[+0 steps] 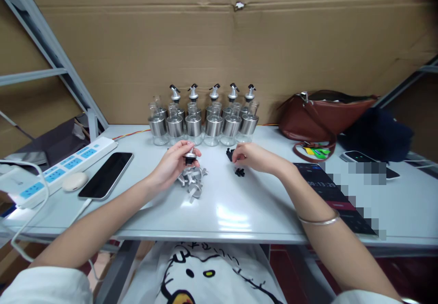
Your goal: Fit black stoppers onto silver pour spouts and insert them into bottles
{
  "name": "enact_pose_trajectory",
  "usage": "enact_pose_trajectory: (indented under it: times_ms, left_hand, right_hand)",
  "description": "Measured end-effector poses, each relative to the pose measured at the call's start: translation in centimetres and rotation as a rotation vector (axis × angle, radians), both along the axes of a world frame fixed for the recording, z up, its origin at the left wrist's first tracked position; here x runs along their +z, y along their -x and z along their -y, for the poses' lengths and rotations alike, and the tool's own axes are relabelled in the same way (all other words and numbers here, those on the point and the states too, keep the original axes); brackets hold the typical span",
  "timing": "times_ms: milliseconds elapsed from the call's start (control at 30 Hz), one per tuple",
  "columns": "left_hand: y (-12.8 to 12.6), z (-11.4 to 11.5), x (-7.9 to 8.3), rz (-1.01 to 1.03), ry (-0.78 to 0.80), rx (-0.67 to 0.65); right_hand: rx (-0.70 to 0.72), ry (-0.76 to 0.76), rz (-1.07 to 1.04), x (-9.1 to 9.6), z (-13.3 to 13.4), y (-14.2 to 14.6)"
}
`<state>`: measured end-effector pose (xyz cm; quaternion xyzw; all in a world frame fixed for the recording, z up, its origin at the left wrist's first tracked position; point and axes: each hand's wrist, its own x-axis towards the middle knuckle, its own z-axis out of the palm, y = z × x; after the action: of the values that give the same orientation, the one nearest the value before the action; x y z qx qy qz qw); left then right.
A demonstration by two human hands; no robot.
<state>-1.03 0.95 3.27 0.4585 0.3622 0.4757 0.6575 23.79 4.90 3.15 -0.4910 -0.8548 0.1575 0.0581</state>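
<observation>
In my left hand (170,166) a silver bottle pourer (190,157) with a black stopper base is pinched between the fingers. Just below it, on the table, lies a pile of silver pourer parts (194,188), partly covered by the hand. My right hand (253,156) has its fingertips closed together at the small black parts (240,172); what they pinch is too small to make out. Behind both hands stands a front row of glass bottles with steel sleeves (213,126), their necks bare. Several bottles at the back carry silver pourers (233,92) with black flaps.
At left on the table (219,224) are a white power strip (73,169), a phone (106,175) with a cable and a round white case (75,182). Rightward are a brown bag (321,115), a dark cap (379,131), a tablet showing a timer (328,194) and another device (356,157).
</observation>
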Motion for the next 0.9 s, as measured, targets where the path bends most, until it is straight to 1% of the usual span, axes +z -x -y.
enact_pose_trajectory:
  times_ms: [200,367,467,600,667,900]
  left_hand:
    - [-0.14,-0.01,0.10,-0.002,-0.011,0.013]
    - [-0.12,0.10,0.26,-0.007,-0.017,0.027]
    - [-0.14,0.10,0.38,-0.008,-0.021,0.031]
    - [-0.21,0.09,0.47,-0.016,-0.021,0.041]
    - [-0.23,0.10,0.49,-0.021,-0.022,0.046]
    - [-0.16,0.04,0.39,-0.021,-0.033,0.038]
  right_hand:
    - [-0.075,0.086,0.083,-0.15,-0.37,-0.79]
    - [-0.066,0.120,0.136,-0.20,-0.26,-0.56]
    - [-0.056,0.143,0.114,-0.23,-0.23,-0.67]
    - [-0.050,0.256,0.026,0.09,0.01,-0.72]
    - [-0.049,0.297,0.026,0.35,0.22,-0.58]
    - [-0.031,0.290,0.082,0.63,0.49,-0.23]
